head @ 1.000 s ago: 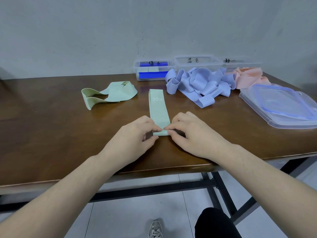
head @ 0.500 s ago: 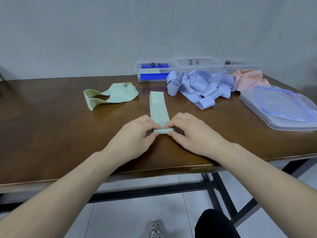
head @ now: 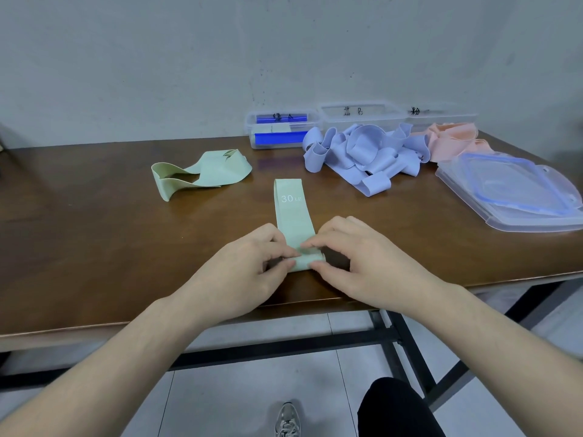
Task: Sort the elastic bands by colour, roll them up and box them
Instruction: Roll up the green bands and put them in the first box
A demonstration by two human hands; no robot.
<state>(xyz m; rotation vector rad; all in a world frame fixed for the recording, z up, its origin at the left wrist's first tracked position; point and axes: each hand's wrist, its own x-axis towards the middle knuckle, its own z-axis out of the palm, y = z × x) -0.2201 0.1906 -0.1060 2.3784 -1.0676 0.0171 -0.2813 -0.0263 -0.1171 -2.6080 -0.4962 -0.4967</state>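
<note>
A pale green elastic band [head: 291,209] marked "30" lies flat on the brown table [head: 94,247], its near end rolled into a small coil. My left hand [head: 249,272] and my right hand [head: 362,263] pinch that coil from either side with fingertips and thumbs. More green bands [head: 208,173] lie loose to the left. A heap of lilac bands [head: 362,152] and a pile of pink bands [head: 454,140] sit at the back right. Three clear boxes stand by the wall: one [head: 280,129] with blue and green things inside, a second [head: 362,113], a third [head: 441,116].
Clear lids with blue seals [head: 511,190] are stacked at the table's right edge. The table's front edge runs just under my wrists. Below it are a black frame [head: 284,348], tiled floor, a shoe and a dark trouser leg.
The coil at the band's near end has grown thicker and the flat part is shorter. Both hands stay pinched on it, shifted slightly away from me.
</note>
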